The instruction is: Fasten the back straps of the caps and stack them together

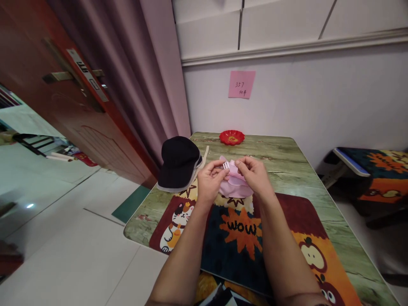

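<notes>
A pink cloth item (236, 189), which looks like a cap, lies on the mat under my hands. My left hand (213, 177) pinches a small silvery metal buckle (226, 165) between thumb and fingertips, above the pink cloth. Just to the right, the thumb and index finger of my right hand (253, 173) are pressed together on the pink cloth's edge or strap; exactly which part is hidden by the fingers. A black cap (178, 163) with grey trim sits left of my left hand, with a pale strip (206, 156) showing behind it.
The wood-patterned table (274, 148) carries a printed mat (236, 250) and a red scalloped dish (232, 137) near the wall. A pink note (241, 84) is stuck to the wall. A brown door (95, 123) and a purple curtain (140, 63) stand at left; another table (382, 170) is at right.
</notes>
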Tool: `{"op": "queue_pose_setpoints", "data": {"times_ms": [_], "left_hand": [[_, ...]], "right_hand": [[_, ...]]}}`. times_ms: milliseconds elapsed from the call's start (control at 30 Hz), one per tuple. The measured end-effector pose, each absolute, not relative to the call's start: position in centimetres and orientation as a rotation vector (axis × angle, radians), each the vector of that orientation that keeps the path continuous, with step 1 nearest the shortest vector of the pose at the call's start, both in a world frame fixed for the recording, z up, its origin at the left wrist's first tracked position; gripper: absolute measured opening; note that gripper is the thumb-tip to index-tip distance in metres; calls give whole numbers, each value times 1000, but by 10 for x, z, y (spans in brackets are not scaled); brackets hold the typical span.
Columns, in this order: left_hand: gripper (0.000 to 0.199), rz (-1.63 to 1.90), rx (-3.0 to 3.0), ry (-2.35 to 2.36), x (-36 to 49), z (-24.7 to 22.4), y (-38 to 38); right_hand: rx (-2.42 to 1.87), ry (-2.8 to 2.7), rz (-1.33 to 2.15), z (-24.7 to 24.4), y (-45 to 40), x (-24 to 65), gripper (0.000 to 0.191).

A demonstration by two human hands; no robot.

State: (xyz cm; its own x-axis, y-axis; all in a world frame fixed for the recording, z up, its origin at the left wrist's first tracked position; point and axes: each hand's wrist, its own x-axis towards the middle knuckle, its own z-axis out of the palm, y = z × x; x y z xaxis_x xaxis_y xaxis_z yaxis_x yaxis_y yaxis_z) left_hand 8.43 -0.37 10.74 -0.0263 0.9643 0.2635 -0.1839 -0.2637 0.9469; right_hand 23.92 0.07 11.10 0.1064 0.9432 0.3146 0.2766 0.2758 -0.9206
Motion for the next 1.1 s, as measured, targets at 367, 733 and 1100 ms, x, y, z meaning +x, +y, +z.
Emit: {"op": "queue_pose_setpoints", "data": {"times_ms": [367,733,1100], "left_hand": [[35,1480,1251,907,91,108,-6],[35,1466,1211,899,91,111,-9],[36,1416,1194,888,85,111,-7]], "right_hand": [[-1248,-1411,837,104,7,237,33],[-1216,-1441,854,106,6,237,34],[-1039,-1466,1012,116,-2,237,29]]}}
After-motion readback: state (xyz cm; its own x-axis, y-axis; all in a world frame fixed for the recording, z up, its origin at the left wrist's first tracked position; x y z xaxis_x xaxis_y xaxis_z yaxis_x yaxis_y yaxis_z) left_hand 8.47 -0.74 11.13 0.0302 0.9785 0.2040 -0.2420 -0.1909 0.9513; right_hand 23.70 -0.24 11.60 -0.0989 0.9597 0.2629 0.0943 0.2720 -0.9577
